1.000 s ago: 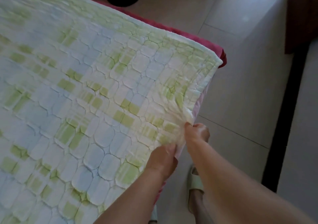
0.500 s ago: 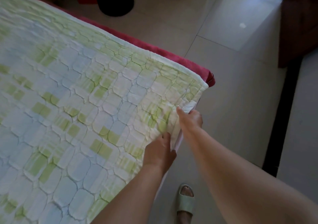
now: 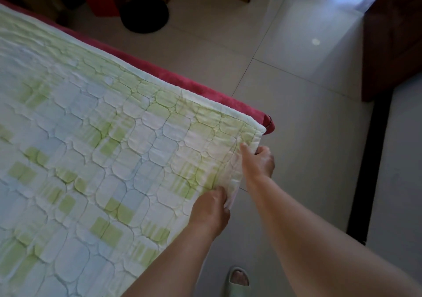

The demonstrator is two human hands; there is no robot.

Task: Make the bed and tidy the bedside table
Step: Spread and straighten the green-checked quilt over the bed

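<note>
1. Quilt point(image 3: 114, 159), checked in green and pale blue, is spread flat over the bed point(image 3: 268, 124). Its corner is laid almost at the bed's far right corner, and a strip of red bedding point(image 3: 205, 90) is left showing along the far edge.
2. The quilt's side edge is pinched by the right hand point(image 3: 258, 162) just short of that corner, with the thumb on top and the fingers curled beneath. Nearer along the same edge it is gripped by the left hand point(image 3: 211, 207), fingers closed on the fabric.
3. The step in hand is judged to be the squaring of the quilt to the bed's corner. The bed-making seems well advanced; the bedside table is not seen.
4. For the next move, the edge would need to be drawn taut towards the corner, laid even with the bed's side, then released and smoothed.
5. Beyond the bed, pale floor tiles point(image 3: 296, 136) are seen, with a slipper point(image 3: 237, 283) worn beside the near side, a black round base point(image 3: 145, 14) past the far edge, and dark wooden furniture point(image 3: 392, 52) well apart.
</note>
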